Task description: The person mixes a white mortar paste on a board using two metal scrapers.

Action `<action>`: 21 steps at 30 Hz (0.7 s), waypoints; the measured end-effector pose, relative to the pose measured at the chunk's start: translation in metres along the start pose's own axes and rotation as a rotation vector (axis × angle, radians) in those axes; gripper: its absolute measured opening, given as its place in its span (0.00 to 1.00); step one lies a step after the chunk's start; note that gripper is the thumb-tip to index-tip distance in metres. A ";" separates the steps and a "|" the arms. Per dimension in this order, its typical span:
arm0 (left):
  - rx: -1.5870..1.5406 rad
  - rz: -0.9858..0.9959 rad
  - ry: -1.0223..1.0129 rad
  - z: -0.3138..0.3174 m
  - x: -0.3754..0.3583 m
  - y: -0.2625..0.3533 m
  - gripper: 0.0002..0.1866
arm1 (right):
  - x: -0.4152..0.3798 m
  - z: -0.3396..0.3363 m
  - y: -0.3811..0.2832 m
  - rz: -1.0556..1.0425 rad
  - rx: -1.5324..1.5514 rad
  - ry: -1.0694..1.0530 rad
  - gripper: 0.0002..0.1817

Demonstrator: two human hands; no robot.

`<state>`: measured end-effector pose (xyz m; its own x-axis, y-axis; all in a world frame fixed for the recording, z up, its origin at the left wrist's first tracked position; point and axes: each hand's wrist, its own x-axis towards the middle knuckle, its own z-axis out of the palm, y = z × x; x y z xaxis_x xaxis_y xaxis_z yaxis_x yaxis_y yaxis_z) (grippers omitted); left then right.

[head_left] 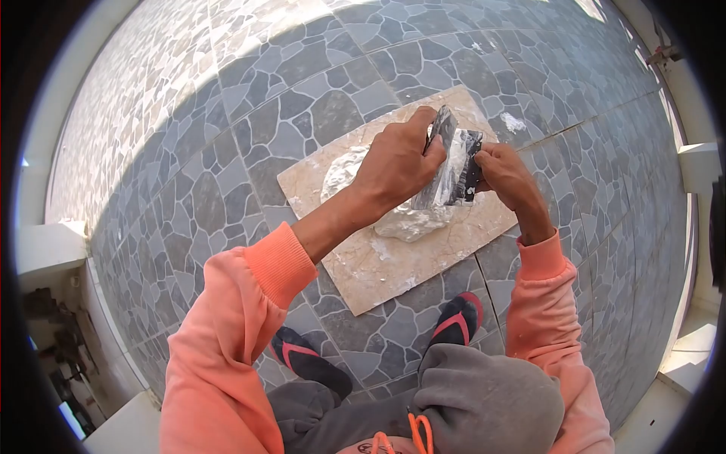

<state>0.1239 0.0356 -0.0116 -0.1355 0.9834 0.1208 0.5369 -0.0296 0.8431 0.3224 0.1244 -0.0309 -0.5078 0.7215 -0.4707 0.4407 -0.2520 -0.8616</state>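
My left hand [399, 157] is closed around a grey metal trowel [432, 188], its long blade tilted up on edge and smeared with white. Pinched in my right hand [505, 175] is a flat scraper [470, 160] with a dark back, streaked with white paste. The two tools are held close together, with white paste between their faces. Below them, a lumpy heap of white plaster paste [412, 225] lies on a beige marble-look tile [363, 280], partly hidden by my left hand and the tools.
Grey stone-pattern floor tiles [204, 189] surround the beige board. A white splash [513, 122] marks the floor beyond its right edge. My feet in dark socks and flip-flops [458, 318] stand at the near side. Tools and clutter [64, 348] sit at lower left beside a low wall.
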 end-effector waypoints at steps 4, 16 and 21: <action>0.028 0.065 0.013 0.003 -0.003 0.000 0.14 | -0.007 0.022 -0.006 -0.007 0.051 -0.026 0.16; 0.102 0.125 0.036 0.017 -0.013 -0.006 0.12 | -0.002 0.050 0.017 -0.074 -0.055 0.066 0.15; 0.139 0.043 -0.018 0.013 -0.017 -0.014 0.13 | -0.027 0.049 0.003 -0.087 -0.186 0.106 0.13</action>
<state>0.1296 0.0218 -0.0319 -0.0954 0.9848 0.1449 0.6524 -0.0481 0.7564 0.3013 0.0729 -0.0305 -0.4737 0.8014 -0.3651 0.5323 -0.0697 -0.8437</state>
